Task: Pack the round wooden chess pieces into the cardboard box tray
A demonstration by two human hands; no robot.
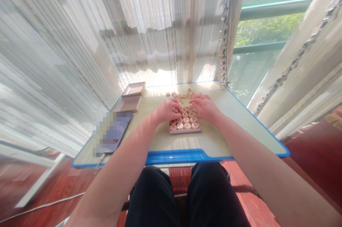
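A shallow box [185,131] on the table holds round wooden Chinese chess pieces [187,126] in rows, some marked red on the left and others dark on the right. My left hand [169,110] is curled over the box's left side, its thumb and fingers closed around a chess piece [175,110] partly hidden by them. At the far right corner of the box is my right hand [204,106], fingers bent and apart, reaching toward the pieces. What lies under its fingertips is hidden. Loose pieces [184,96] lie scattered just beyond both hands.
Two shallow box parts [128,104] lie at the table's back left. Nearer stands a tablet-like device [114,134], partly pixelated, with a cable at its lower end. The table [240,131] has a blue rim and a blue front tray [176,156]. Sheer curtains [160,42] hang behind.
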